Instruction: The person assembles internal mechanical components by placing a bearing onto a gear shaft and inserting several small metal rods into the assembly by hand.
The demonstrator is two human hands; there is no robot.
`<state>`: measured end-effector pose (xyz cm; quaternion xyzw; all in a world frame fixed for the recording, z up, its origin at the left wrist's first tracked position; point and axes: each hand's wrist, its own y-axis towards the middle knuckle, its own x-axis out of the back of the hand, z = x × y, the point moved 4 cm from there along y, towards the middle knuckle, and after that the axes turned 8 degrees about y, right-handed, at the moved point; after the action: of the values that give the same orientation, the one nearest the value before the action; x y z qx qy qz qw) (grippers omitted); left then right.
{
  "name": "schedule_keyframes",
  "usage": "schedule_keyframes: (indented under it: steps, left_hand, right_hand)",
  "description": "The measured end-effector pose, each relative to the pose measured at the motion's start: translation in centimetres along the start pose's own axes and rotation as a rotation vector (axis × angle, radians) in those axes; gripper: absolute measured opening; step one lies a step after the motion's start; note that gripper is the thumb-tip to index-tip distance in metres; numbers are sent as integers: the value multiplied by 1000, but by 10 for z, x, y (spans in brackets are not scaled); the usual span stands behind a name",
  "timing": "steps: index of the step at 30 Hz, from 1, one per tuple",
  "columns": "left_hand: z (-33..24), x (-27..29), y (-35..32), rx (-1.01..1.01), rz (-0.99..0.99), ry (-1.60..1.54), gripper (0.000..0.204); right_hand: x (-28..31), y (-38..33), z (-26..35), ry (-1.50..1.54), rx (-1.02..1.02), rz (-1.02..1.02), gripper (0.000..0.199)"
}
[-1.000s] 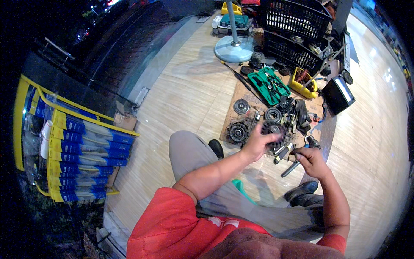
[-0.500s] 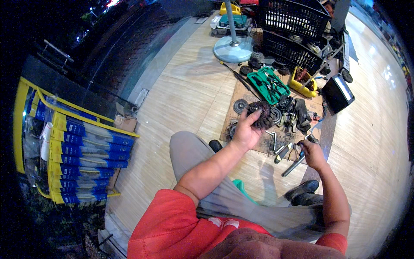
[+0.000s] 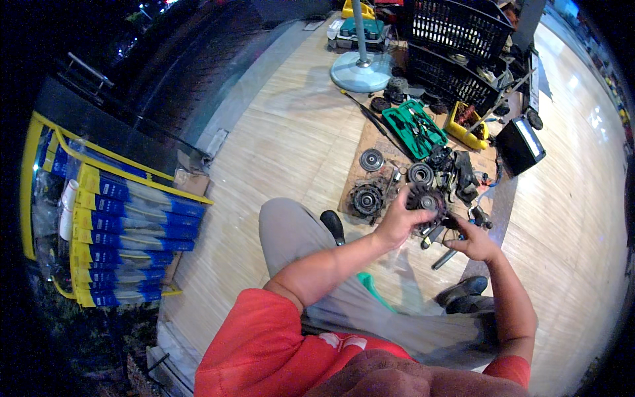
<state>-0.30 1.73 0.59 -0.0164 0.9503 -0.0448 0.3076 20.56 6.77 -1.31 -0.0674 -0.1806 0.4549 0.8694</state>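
Dark round finned part [image 3: 425, 200], lifted off the cardboard sheet [image 3: 370, 142] and held between both hands: left hand [image 3: 397, 221] wraps its near side, right hand [image 3: 471, 241] closes on its right end. Disassembly appears midway. Three round parts lie below; one green tool case [image 3: 415, 128]; two black crates [image 3: 456, 26].

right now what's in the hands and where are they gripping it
Left hand grips a dark round finned part by its rim; right hand touches its lower side.

Under me is a pale wooden plank floor [image 3: 291, 132]; a brown cardboard sheet [image 3: 370, 142] strewn with dark metal machine parts [image 3: 367, 198] lies on it.
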Motion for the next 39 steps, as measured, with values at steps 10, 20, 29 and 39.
schedule_keyframes:
  steps: [10, 20, 29, 39]
  left_hand:
    - [-8, -14, -12, 23, 76, 316, 69]
    - [-4, -18, -13, 51, 70, 396, 73]
    - [-11, 1, 8, 45, -30, -100, 50]
    - [-48, 62, 35, 0, -255, -346, 40]
  right_hand:
    - [-28, 1, 42, -309, -84, 3, 43]
    - [-30, -9, 50, 155, -45, -215, 35]
    - [-29, -4, 33, 608, -246, -257, 22]
    - [-8, -17, 47, -390, 153, -284, 17]
